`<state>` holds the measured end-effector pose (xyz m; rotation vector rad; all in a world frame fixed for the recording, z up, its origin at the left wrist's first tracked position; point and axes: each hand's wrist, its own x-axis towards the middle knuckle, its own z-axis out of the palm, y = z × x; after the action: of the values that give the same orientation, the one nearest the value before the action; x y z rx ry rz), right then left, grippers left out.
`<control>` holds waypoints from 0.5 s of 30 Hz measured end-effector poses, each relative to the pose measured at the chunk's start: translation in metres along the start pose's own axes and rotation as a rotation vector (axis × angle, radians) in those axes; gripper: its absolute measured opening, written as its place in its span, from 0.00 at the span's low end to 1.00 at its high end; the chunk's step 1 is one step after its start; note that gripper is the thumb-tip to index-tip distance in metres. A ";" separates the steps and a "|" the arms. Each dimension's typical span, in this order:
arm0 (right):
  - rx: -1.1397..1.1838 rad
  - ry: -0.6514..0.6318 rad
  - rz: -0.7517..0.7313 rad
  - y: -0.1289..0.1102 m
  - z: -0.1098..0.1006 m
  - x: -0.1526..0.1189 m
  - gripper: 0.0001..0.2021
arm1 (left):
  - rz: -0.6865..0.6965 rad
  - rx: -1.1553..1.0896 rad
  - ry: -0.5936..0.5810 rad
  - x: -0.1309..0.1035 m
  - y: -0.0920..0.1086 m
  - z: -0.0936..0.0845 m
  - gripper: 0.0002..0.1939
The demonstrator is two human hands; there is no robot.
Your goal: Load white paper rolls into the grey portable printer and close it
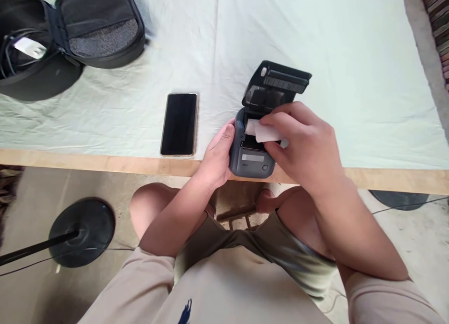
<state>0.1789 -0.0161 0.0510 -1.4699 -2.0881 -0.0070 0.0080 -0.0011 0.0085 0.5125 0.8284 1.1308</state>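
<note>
A small dark grey label printer [253, 164] is at the table's front edge with its black lid [275, 83] swung up. My left hand [220, 153] is wrapped around the printer's left side, thumb on the upper edge. Between the thumb and fingers of my right hand [303, 143] is the white paper roll [268, 132], pinched at its loose end. The roll sits partly inside the printer's open compartment, and my right fingers hide its right side. A button and a pale strip show on the printer's front face.
A black-screened smartphone [179, 124] lies left of the printer on the pale tablecloth [336, 43]. At the back left stands an unzipped black case [101, 29] with a white charger [31, 47] and cable inside. A round black stand base [82, 232] is on the floor.
</note>
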 end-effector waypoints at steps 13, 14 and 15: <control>0.151 0.060 -0.242 -0.012 0.004 -0.021 0.04 | -0.015 0.037 -0.187 -0.003 0.005 -0.009 0.20; 0.190 0.053 -0.232 -0.011 0.003 -0.022 0.03 | -0.008 0.064 -0.183 -0.003 0.004 -0.010 0.21; 0.237 0.057 -0.214 -0.009 0.002 -0.021 0.02 | -0.005 0.087 -0.175 -0.003 0.004 -0.011 0.23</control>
<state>0.1751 -0.0372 0.0426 -1.0912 -2.1090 0.1101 -0.0036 -0.0034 0.0055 0.6721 0.7282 1.0323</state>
